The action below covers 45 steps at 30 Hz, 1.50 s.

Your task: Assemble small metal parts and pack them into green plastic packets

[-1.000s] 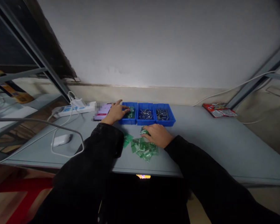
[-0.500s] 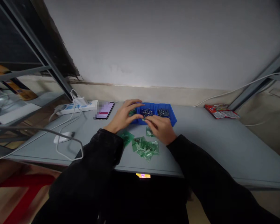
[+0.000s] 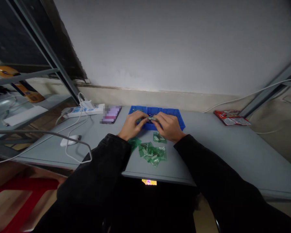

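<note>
My left hand (image 3: 133,125) and my right hand (image 3: 170,127) meet over the front of a blue compartment tray (image 3: 181,122). Between their fingertips they pinch a small green plastic bag (image 3: 150,119), mostly covered by the fingers. Small metal parts show in the tray's middle section; the hands partly hide the other sections. Just below my right hand lies a green bag (image 3: 159,137) with small parts inside. Closer to the table edge is a pile of similar filled green bags (image 3: 151,154). More green plastic (image 3: 135,143) rests beside my left cuff.
At the left are a phone (image 3: 111,115), a white power strip (image 3: 87,110) with cables, and a white charger-like item (image 3: 70,140). A bent grey metal rod (image 3: 50,133) crosses the left side. On the right lies a red packet (image 3: 231,117) near the shelf post.
My left hand has come down from its spread pose and closed on the small bag beside my right hand. The view has shifted slightly.
</note>
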Each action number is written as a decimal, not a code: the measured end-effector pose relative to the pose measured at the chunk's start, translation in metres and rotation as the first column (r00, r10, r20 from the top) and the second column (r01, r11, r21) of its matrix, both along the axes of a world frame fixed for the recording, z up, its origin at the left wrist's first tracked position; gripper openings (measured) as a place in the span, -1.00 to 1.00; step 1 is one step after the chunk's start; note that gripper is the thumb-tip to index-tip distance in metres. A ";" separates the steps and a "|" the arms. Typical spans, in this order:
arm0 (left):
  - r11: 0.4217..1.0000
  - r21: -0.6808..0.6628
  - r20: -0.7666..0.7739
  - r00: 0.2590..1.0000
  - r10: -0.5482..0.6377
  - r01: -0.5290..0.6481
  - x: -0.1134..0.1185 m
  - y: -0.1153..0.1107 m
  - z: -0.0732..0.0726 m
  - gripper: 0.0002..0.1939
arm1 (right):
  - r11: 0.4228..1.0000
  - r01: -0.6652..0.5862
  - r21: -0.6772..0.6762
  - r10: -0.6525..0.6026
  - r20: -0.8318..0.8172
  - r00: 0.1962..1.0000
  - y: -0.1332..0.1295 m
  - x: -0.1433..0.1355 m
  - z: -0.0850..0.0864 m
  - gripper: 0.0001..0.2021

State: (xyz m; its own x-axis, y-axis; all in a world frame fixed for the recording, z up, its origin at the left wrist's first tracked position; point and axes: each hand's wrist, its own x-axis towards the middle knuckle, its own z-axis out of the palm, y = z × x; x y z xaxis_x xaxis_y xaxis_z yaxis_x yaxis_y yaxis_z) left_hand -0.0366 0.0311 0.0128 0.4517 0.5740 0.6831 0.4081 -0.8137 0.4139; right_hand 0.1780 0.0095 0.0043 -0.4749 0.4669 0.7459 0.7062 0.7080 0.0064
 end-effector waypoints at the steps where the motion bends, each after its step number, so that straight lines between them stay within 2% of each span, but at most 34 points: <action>1: 1.000 0.004 0.004 1.000 -0.010 0.010 0.000 -0.001 0.001 -0.82 | 1.000 0.011 0.005 -0.010 -0.013 1.000 0.000 0.002 -0.001 -0.79; 5: 0.998 0.003 -0.014 0.998 -0.066 0.066 0.003 -0.003 0.002 -0.77 | 1.000 0.007 0.019 -0.005 -0.076 0.997 -0.002 0.007 -0.008 -0.80; 9: 0.994 -0.007 -0.041 0.993 -0.108 0.108 0.004 -0.002 -0.002 -0.84 | 0.999 -0.022 -0.024 0.020 -0.084 0.996 -0.005 0.005 -0.013 -0.80; 15: 0.999 0.008 0.005 0.999 -0.046 0.046 0.002 -0.001 -0.004 -0.82 | 0.997 -0.012 -0.072 -0.002 -0.184 0.983 -0.007 0.001 -0.013 -0.80; 19: 0.997 -0.014 -0.050 0.996 -0.077 0.077 0.004 -0.002 -0.005 -0.83 | 0.998 -0.018 -0.062 0.005 -0.216 0.976 -0.007 0.002 -0.014 -0.77; 25: 0.996 -0.023 -0.077 0.993 -0.090 0.088 0.004 0.001 -0.010 -0.84 | 0.994 -0.076 -0.082 0.059 -0.187 0.981 -0.009 -0.002 -0.016 -0.71; 28: 0.996 -0.022 -0.087 0.993 -0.085 0.084 0.002 0.001 -0.009 -0.82 | 0.992 -0.086 -0.091 0.065 -0.212 0.975 -0.010 -0.004 -0.015 -0.75; 32: 0.996 -0.007 -0.078 0.993 -0.084 0.084 0.002 0.001 -0.007 -0.79 | 0.990 -0.082 -0.116 0.052 -0.240 0.969 -0.011 -0.004 -0.016 -0.84; 45: 0.998 0.009 -0.075 0.995 -0.058 0.059 0.003 0.003 -0.010 -0.79 | 0.991 -0.087 -0.104 0.060 -0.237 0.970 -0.008 -0.005 -0.018 -0.78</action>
State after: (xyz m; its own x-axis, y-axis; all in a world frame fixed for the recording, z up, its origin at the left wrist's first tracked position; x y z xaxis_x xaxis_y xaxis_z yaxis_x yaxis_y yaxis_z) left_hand -0.0339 0.0340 0.0029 0.5343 0.5377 0.6523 0.3887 -0.8415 0.3752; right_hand 0.1735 0.0013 -0.0136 -0.3310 0.5249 0.7842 0.6248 0.7447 -0.2347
